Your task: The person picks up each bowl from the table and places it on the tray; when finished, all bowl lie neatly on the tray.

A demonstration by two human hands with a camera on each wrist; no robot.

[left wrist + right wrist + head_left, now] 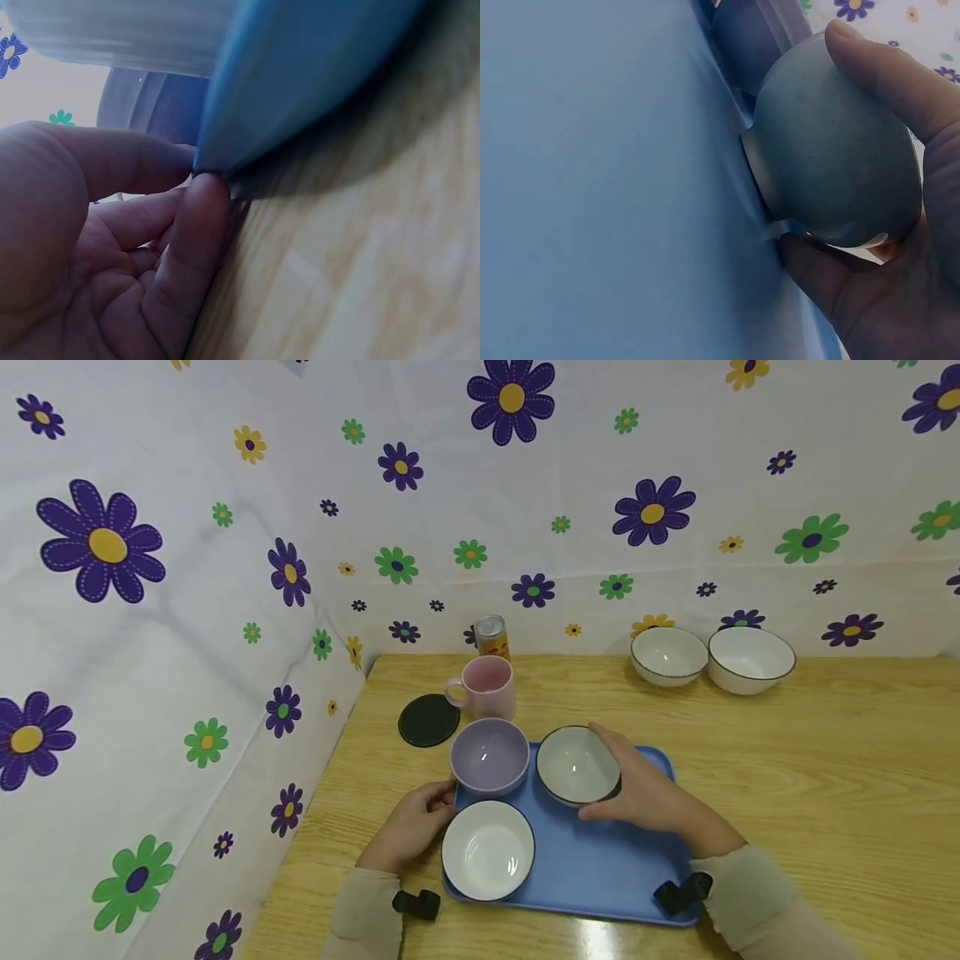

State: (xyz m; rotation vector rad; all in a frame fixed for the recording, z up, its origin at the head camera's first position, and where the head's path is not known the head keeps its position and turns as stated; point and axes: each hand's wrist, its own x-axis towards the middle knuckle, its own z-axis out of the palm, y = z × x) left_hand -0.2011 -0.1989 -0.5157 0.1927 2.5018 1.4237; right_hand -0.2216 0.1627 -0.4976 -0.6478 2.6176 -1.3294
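My right hand (637, 789) grips a pale grey-green bowl (576, 764) with a dark rim, thumb on one side and fingers on the other. In the right wrist view the foot of this bowl (832, 150) is right at the surface of the blue tray (615, 187). At the left edge of the blue tray (592, 868), my left hand (416, 827) pinches the rim between thumb and fingers; the left wrist view shows the pinched tray edge (247, 97) close up. A purple bowl (489, 756) and a white bowl (487, 852) stand upright on the tray's left side.
Behind the tray are a pink mug (489, 689), a can (492, 637) and a black round coaster (428, 720). Two white bowls, a smaller one (668, 657) and a larger one (750, 662), stand at the back right. A flowered cloth (450, 510) borders the wooden table (825, 760).
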